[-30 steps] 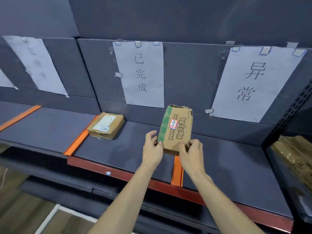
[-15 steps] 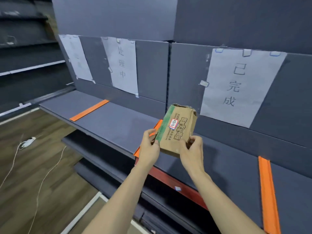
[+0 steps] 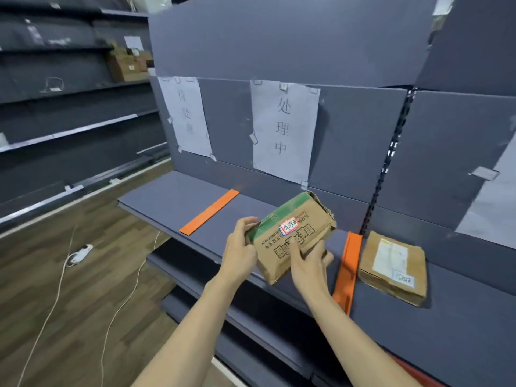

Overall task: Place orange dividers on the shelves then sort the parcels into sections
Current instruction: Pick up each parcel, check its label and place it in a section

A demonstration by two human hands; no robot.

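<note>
We hold a brown cardboard parcel (image 3: 293, 238) in both hands above the grey shelf (image 3: 173, 196), over the section between the two orange dividers. Our left hand (image 3: 240, 252) grips its left end, where a green band runs along the edge, with the fingers curled around it. Our right hand (image 3: 308, 263) clamps the near right side, thumb lying on the printed top face just below a small red-and-white sticker (image 3: 289, 226). The parcel is tilted, its far end raised toward the back wall.

The left divider (image 3: 209, 212) lies flat across the shelf, running from near edge to far. The right divider (image 3: 347, 268) lies just right of our right hand, beside the black slotted upright. Just beyond it, in the next section to the right, a second parcel (image 3: 392, 266) with a white label rests on the shelf.

On the back wall, a paper sign (image 3: 283, 129) with handwritten characters hangs above the section under our parcel, and another sign (image 3: 187, 115) hangs further left. A white cable (image 3: 55, 297) trails over the wooden floor (image 3: 42, 275) at left.
</note>
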